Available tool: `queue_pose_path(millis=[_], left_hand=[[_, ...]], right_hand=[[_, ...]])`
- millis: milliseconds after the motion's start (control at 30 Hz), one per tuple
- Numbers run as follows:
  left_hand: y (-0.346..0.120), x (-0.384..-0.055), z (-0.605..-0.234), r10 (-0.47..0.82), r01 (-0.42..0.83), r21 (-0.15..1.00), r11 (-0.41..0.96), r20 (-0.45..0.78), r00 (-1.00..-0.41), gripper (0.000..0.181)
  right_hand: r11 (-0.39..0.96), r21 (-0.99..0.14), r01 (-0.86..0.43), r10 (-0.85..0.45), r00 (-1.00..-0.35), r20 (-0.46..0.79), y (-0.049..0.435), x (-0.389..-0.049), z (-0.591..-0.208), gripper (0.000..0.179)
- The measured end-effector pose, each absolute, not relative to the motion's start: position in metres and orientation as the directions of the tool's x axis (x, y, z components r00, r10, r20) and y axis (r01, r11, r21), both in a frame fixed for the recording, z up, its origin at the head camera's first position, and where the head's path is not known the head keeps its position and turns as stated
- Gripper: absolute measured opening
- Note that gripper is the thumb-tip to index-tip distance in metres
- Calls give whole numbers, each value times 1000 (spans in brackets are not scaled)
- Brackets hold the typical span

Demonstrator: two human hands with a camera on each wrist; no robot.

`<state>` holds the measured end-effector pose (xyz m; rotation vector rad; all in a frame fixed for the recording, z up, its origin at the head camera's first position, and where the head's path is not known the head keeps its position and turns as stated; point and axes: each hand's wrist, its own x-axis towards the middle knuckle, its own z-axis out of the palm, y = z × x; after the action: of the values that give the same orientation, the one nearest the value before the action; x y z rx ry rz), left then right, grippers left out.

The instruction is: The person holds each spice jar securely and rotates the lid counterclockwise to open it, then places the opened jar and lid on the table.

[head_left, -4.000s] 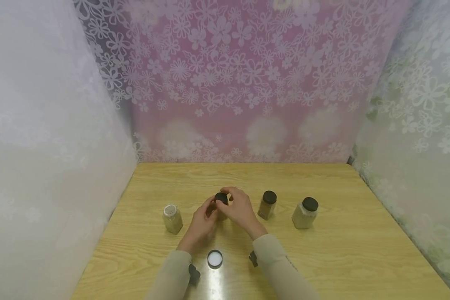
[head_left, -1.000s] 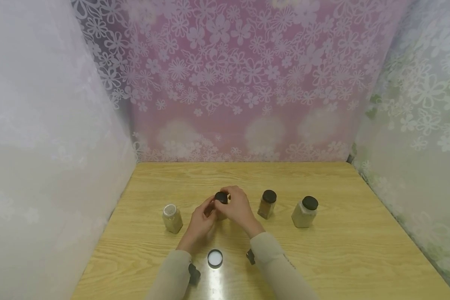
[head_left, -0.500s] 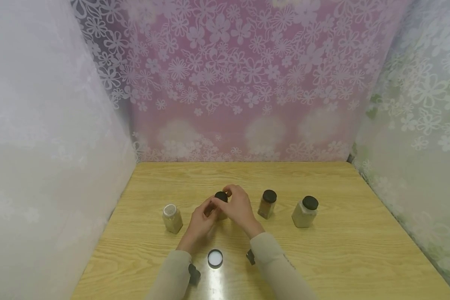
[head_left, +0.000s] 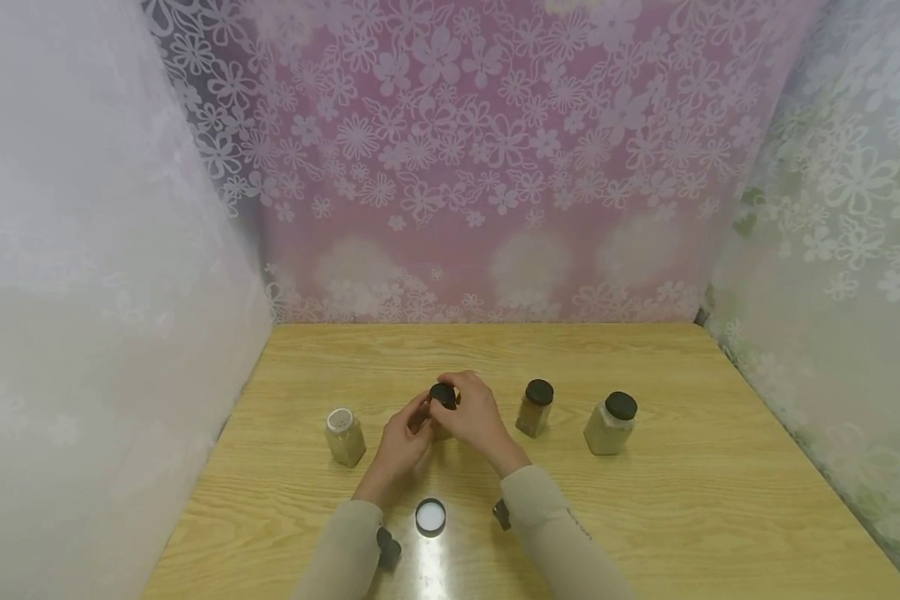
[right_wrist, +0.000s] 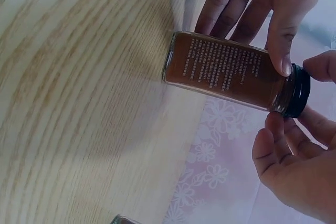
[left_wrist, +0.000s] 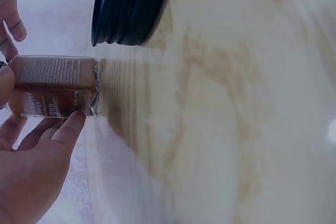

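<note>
In the middle of the table stands a glass spice jar (right_wrist: 223, 72) of reddish-brown powder, with white print on its side. My left hand (head_left: 403, 442) grips its body, thumb on one side and fingers on the other. My right hand (head_left: 476, 412) pinches the jar's black lid (head_left: 442, 394) between thumb and fingers from the right. The lid sits on the jar's neck. In the left wrist view the label (left_wrist: 44, 103) shows part of the word "sweet". From the head, the hands hide most of the jar's body.
A loose black lid (head_left: 430, 517), white liner up, lies between my forearms. Left stands a lidless jar (head_left: 345, 437) with a white perforated top. On the right are a brown-filled jar (head_left: 533, 417) and a wider pale-filled jar (head_left: 607, 435), both black-lidded. Patterned curtains (head_left: 450, 167) enclose the table.
My right thumb and fingers lift and shift on the lid, then close round it again. My left hand and the jar keep their place. The other jars and the loose lid have not moved.
</note>
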<state>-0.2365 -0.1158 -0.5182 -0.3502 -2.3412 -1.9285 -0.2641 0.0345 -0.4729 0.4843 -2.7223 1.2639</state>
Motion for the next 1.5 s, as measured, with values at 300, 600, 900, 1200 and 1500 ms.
queue_pose_path(millis=[300,600,900,1200,1500], left_hand=[[-120,-245,-538,137,210,951,225,182,-974,52],[-117,-230,-503,137,192,962,195,167,-976,52],[-116,-243,-529,110,182,961,208,162,-981,51],[-120,-249,-539,137,190,958,216,163,-977,50],[-118,-246,-534,126,202,956,215,178,-976,51]], right_hand=[[635,-718,-284,-185,-959,216,33,-263,-471,49],[630,-706,-324,-234,-946,225,35,-265,-469,39],[602,-707,-371,-298,-926,232,39,-265,-470,48],[617,-702,-356,-281,-933,226,41,-268,-470,44],[593,-710,-380,-315,-921,230,42,-268,-473,43]])
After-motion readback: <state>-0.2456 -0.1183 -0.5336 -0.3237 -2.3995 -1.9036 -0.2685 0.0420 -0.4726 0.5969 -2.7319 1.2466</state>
